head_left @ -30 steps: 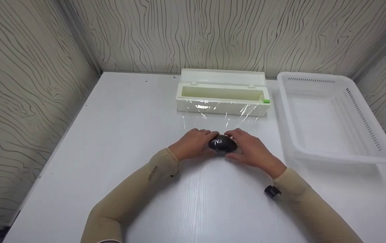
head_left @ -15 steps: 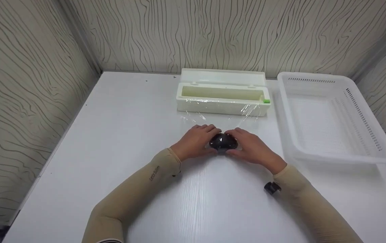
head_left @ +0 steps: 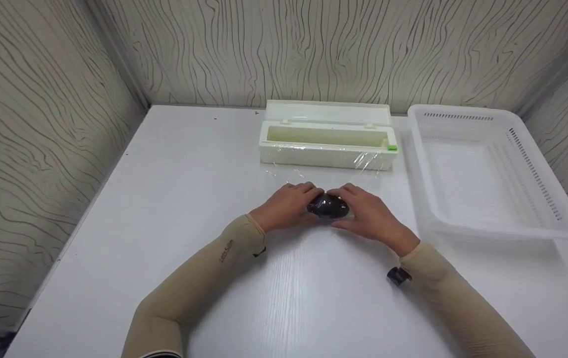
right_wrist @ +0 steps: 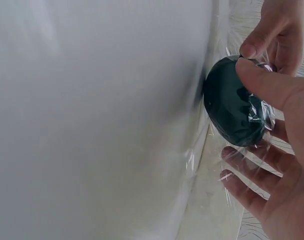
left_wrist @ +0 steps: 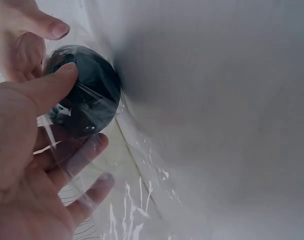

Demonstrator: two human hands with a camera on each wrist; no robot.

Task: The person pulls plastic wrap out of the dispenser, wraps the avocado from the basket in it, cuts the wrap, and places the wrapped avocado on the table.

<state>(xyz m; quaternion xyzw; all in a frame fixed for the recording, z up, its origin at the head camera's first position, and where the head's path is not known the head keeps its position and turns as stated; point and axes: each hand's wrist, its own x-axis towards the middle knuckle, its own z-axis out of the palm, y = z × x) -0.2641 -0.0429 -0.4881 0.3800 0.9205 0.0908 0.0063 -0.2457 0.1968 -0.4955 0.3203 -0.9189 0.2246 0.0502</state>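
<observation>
A smooth, rounded dark object (head_left: 328, 206), dark green in the wrist views, is covered by clear cling film. My left hand (head_left: 288, 205) grips its left side, the thumb (left_wrist: 62, 82) on its surface and the other fingers behind the film. From the right, my right hand (head_left: 369, 214) holds it between thumb (right_wrist: 262, 80) and fingers. Clear film (head_left: 313, 175) stretches from the object to a long white cling film dispenser (head_left: 326, 158), whose lid (head_left: 328, 111) stands up. The object's exact kind cannot be told.
A white plastic basket (head_left: 505, 231) with slotted walls stands right of the dispenser on the white table (head_left: 179, 169). Wood-patterned panels (head_left: 274, 49) enclose the table's back and sides. A black clip-like piece (head_left: 399, 276) sits at the right wrist.
The dark object has turned and shifted slightly toward the dispenser between both hands. The fingers have changed position a little around it. Dispenser and basket stay in place.
</observation>
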